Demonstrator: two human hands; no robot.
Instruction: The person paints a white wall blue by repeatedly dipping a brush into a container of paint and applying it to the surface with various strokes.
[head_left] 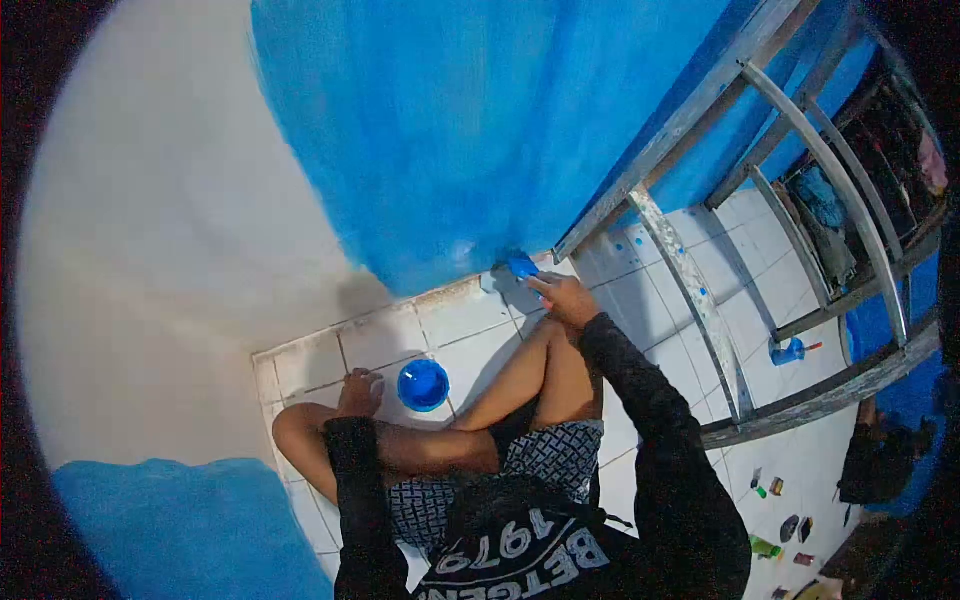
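My right hand [567, 299] is closed around a paintbrush [521, 265] whose head is coated in blue. The brush is low against the blue-painted wall [450, 130], close to where the wall meets the floor. My left hand [361, 392] rests by my bent knee, fingers loosely apart and holding nothing. Just to the right of it, a bowl of blue paint [423, 385] stands on the white tiled floor [465, 328].
A wooden ladder [690, 290] leans at the right, its foot near the brush. A second brush [788, 352] lies on the tiles beyond its rails. Small items, including a green one [765, 547], are scattered at lower right. Unpainted wall [170, 230] is at left.
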